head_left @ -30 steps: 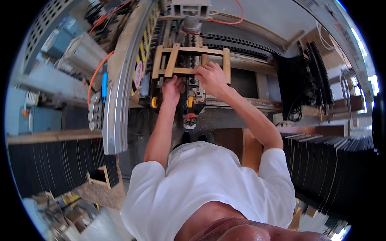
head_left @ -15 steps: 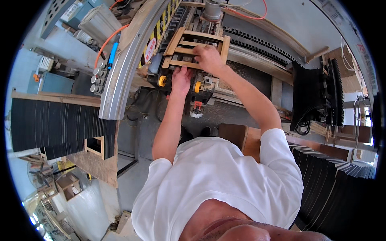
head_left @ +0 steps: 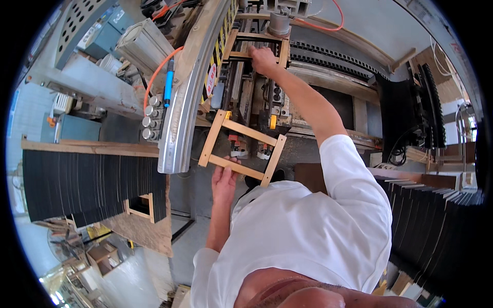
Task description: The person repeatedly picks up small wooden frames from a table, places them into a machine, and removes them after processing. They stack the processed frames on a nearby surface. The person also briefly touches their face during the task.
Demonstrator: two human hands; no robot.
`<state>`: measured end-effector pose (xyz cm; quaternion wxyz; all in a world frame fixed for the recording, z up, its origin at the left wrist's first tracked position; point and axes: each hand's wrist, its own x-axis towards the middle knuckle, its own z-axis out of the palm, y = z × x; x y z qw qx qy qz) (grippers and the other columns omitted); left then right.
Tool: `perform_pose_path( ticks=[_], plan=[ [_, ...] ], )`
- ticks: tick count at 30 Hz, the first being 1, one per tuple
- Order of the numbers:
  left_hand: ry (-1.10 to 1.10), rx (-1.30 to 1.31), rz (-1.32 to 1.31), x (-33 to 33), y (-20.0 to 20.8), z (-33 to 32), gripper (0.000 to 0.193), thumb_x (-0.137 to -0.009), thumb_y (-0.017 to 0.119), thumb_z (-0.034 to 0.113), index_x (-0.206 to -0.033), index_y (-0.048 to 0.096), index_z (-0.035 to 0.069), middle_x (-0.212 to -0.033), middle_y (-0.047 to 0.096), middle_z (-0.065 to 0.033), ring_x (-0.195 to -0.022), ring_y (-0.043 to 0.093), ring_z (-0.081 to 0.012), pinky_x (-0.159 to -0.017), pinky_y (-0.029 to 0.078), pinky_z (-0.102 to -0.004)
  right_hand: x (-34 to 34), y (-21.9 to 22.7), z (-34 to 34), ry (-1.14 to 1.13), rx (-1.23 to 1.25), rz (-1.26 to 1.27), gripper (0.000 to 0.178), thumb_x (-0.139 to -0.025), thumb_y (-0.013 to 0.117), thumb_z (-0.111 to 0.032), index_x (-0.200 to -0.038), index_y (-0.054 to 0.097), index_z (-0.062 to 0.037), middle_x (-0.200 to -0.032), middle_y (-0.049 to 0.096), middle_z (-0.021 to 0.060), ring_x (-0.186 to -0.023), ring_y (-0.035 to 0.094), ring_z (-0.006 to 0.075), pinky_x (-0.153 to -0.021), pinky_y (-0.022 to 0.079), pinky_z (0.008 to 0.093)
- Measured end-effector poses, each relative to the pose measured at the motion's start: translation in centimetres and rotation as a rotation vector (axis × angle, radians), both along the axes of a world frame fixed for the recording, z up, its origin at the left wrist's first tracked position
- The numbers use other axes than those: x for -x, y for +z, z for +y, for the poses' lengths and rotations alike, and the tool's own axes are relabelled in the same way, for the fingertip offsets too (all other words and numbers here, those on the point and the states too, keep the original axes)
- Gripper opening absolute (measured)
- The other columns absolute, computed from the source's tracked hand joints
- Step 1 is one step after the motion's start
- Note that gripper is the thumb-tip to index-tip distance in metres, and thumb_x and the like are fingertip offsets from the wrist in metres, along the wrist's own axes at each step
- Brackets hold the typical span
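My left hand [head_left: 224, 180] is closed on the near bar of a small light-wood frame [head_left: 249, 132], a rectangle with two longer side pieces and two crossbars. It is held slightly tilted in front of the machine, close to my body. Farther off, my right hand [head_left: 264, 60] grips the near crossbar of a second wooden frame [head_left: 283, 52], which lies on the machine's rails [head_left: 236, 84]. The fingertips of that hand are partly hidden. A grey metal cylinder [head_left: 279, 24] stands just above the second frame's far right corner.
A silver metal beam [head_left: 177, 118] with round knobs [head_left: 150, 122] and a blue pen [head_left: 168, 87] runs along the left. Stacks of black panels stand left [head_left: 92, 182] and right [head_left: 421, 231]. Yellow rollers [head_left: 273, 121] sit at the machine's near end. An orange hose [head_left: 154, 72] curves over the beam.
The two frames, together before, are now apart. My left hand has drawn one toward my body, while my right hand has moved farther away with the other along the rails.
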<state>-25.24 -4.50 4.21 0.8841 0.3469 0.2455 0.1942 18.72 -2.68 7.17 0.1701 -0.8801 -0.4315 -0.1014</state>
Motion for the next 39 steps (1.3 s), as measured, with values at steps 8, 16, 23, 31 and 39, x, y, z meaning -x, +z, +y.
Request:
perform_pose_path(
  ticks=[8, 16, 23, 31, 39],
  plan=[
    [0.045, 0.053, 0.098, 4.4, -2.2, 4.7, 0.034, -0.096, 0.051, 0.006, -0.129, 0.046, -0.001, -0.121, 0.058, -0.0142, -0.114, 0.057, -0.0278, -0.099, 0.047, -0.0395, -1.6, 1.5, 1.7, 0.075, 0.209, -0.07, 0.025, -0.077, 0.06, -0.009, -0.102, 0.057, -0.0083, -0.088, 0.068, 0.0137, -0.093, 0.062, 0.0325, -0.083, 0.039, 0.0421],
    [0.102, -0.052, 0.207, 5.7, -5.0, 8.0, 0.034, -0.097, 0.048, 0.006, -0.129, 0.043, -0.005, -0.123, 0.055, -0.0166, -0.115, 0.056, -0.0288, -0.1, 0.046, -0.0421, -6.1, 2.0, 4.4, 0.027, 0.404, -0.254, 0.029, -0.076, 0.065, -0.014, -0.104, 0.059, -0.0085, -0.092, 0.07, 0.0112, -0.102, 0.06, 0.0292, -0.084, 0.037, 0.0417],
    [0.263, -0.075, 0.345, 5.5, -6.9, 6.2, 0.03, -0.097, 0.048, 0.007, -0.125, 0.047, -0.004, -0.123, 0.055, -0.0165, -0.112, 0.057, -0.0268, -0.097, 0.049, -0.0402, -11.1, 1.2, 6.7, 0.015, 0.408, -0.306, 0.024, -0.08, 0.059, -0.007, -0.104, 0.058, -0.0053, -0.084, 0.069, 0.0119, -0.099, 0.061, 0.031, -0.092, 0.036, 0.0454],
    [0.337, -0.051, 0.439, 2.8, -7.9, 4.1, 0.026, -0.096, 0.05, 0.009, -0.119, 0.051, -0.004, -0.116, 0.059, -0.0135, -0.108, 0.057, -0.0226, -0.095, 0.049, -0.0385, -12.3, 0.4, 7.9, 0.076, 0.313, -0.282, 0.015, -0.083, 0.059, -0.005, -0.096, 0.062, -0.0123, -0.085, 0.066, 0.01, -0.093, 0.062, 0.0322, -0.092, 0.035, 0.0503],
    [0.313, -0.012, 0.479, 0.5, -9.2, 2.3, 0.024, -0.094, 0.055, 0.012, -0.114, 0.054, -0.002, -0.112, 0.062, -0.0111, -0.102, 0.059, -0.0208, -0.092, 0.05, -0.0375, -13.5, 0.4, 8.5, 0.092, 0.28, -0.317, 0.017, -0.079, 0.063, -0.007, -0.093, 0.066, -0.0154, -0.083, 0.066, 0.0091, -0.084, 0.064, 0.0327, -0.087, 0.04, 0.0532]
  ],
)
